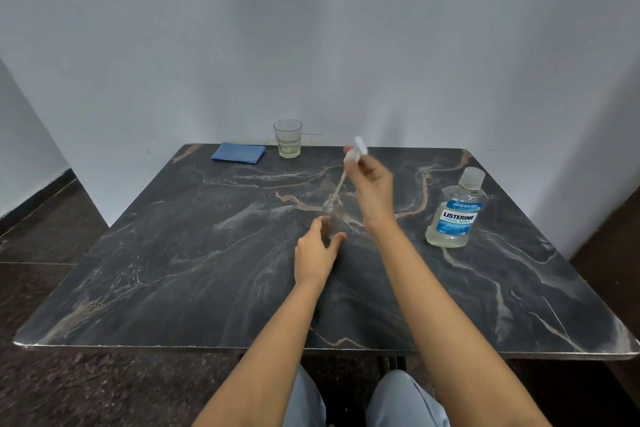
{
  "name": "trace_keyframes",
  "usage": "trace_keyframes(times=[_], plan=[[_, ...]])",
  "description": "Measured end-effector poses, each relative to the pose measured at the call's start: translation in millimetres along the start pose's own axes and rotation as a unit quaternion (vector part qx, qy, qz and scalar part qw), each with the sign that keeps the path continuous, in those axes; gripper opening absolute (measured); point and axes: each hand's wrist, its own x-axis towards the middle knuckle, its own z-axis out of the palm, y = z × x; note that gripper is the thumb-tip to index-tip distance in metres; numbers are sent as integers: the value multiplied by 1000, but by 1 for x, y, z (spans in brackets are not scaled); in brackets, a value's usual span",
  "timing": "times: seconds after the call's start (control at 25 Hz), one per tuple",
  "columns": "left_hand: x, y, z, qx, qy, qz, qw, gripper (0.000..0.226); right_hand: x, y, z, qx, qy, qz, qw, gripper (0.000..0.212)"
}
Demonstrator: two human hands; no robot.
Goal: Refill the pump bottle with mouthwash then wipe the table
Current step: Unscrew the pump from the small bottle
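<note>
Head view: our left hand (317, 255) grips the bottle (333, 215) low down. Our right hand (369, 184), just above, pinches the pump (355, 152), its tube tip at the neck. Mouthwash (453, 215) stands capped, right of both hands. Risk: a snagging tube could tip the light bottle.

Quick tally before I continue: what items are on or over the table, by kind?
Bottles: 2 (pump bottle, mouthwash bottle)
Pump parts: 1 (pump head)
Drinkware: 1 (glass)
Wipes: 1 (cloth)
Total: 5
</note>
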Motion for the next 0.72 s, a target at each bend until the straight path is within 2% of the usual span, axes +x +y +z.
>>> trace_keyframes(times=[0.08, 0.12, 0.16, 0.24, 0.32, 0.4, 0.52, 0.72], plan=[[0, -1, 1, -15, -5, -4, 1000, 45, 9, -31, -9, 40, 51, -37, 997, 17], [0, -2, 2, -21, -8, -5, 1000, 45, 12, -40, -16, 25, 81, -48, 995, 14], [0, -3, 2, -26, -8, -4, 1000, 46, 15, -44, -23, -25, 105, -49, 993, 11], [1, -5, 2, -33, -7, -1, 999, 48, 13, -32, -38, -215, 110, -13, 970, 12], [2, -5, 3, -30, -10, 1, 1000, 52, 3, -2, -52, -391, 65, 50, 917, 20], [3, -5, 4, -18, -12, 3, 1000, 59, -12, 27, -62, -478, 29, 102, 872, 23], [2, -4, 4, -14, -5, 6, 1000, 68, -23, 57, -68, -518, 17, 150, 842, 24], [1, -1, 3, -46, 37, 17, 998, 80, -21, 78, -70, -549, 22, 157, 821, 30]])
